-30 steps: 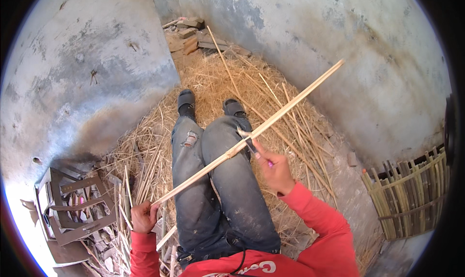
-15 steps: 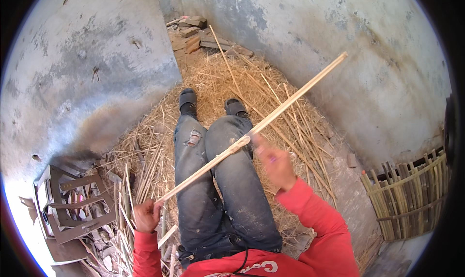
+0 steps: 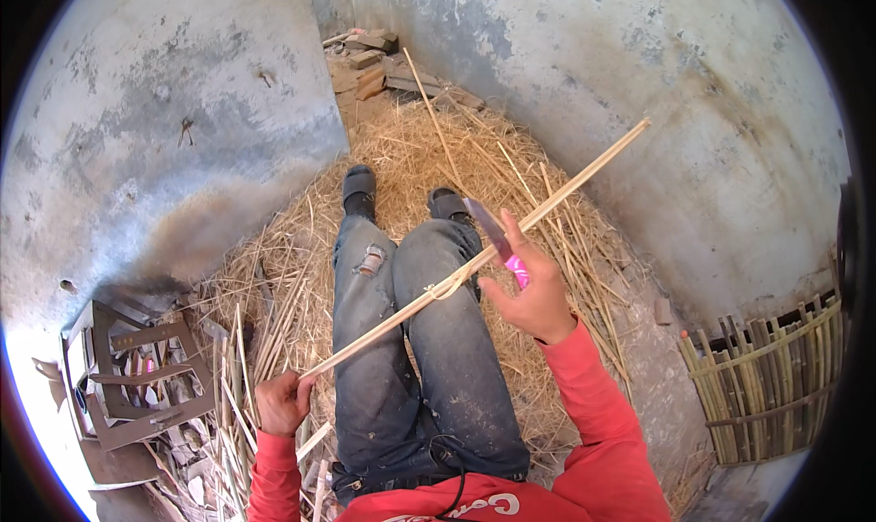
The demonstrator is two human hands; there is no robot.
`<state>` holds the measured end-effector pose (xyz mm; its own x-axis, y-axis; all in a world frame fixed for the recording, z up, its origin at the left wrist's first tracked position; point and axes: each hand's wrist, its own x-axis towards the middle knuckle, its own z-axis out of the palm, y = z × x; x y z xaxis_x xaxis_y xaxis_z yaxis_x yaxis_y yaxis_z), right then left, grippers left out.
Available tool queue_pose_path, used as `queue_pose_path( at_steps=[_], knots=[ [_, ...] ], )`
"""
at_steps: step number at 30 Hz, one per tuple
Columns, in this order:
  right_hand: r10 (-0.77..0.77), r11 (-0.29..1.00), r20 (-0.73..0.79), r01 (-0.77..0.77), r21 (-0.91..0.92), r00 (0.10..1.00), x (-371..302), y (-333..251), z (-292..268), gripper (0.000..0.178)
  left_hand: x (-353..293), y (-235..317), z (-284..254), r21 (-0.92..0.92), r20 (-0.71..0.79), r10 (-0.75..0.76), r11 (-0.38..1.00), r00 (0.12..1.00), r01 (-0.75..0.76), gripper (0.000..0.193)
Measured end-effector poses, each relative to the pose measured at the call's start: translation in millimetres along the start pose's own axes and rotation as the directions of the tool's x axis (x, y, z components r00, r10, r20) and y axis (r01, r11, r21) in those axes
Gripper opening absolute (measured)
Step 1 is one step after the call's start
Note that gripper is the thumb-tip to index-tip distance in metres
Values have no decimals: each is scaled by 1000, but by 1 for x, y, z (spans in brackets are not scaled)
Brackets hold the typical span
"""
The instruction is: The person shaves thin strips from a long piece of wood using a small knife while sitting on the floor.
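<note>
Left hand [image 3: 281,401] grip closed on low end of bamboo strip [image 3: 474,259], which slants across the jeans up to the right. Right hand [image 3: 529,289] grip closed on pink-handled knife [image 3: 497,239], blade at strip. Straw [image 3: 301,276] beneath.

No packages, labels, signs or screens in my view. Nothing boxed, wrapped, tagged, posted or lit anywhere around me.
</note>
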<state>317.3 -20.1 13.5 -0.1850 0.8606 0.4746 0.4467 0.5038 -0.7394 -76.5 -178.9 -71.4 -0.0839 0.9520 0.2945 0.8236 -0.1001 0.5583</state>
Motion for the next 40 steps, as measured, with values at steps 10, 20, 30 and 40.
queue_pose_path(
  at_steps=[10, 20, 30, 40],
  knots=[
    [-36, 994, -99, 25, -107, 994, 5, -9, 22, 90, -5, 13, -2, 53, -52, 81, 995, 995, -79, 44],
    [115, 933, -311, 5, 359, 943, -9, -32, -5, 78, -29, 17, -13, 59, -63, -30, 998, 998, 34, 43],
    [342, 866, -447, -93, 491, 826, -5, 4, -15, 69, -84, -15, -23, 18, -56, 31, 999, 998, -30, 29],
    [307, 801, -317, -64, 595, 897, 15, -88, -55, 49, -28, 32, -39, -313, 138, 5, 949, 990, 39, 33]
  ],
)
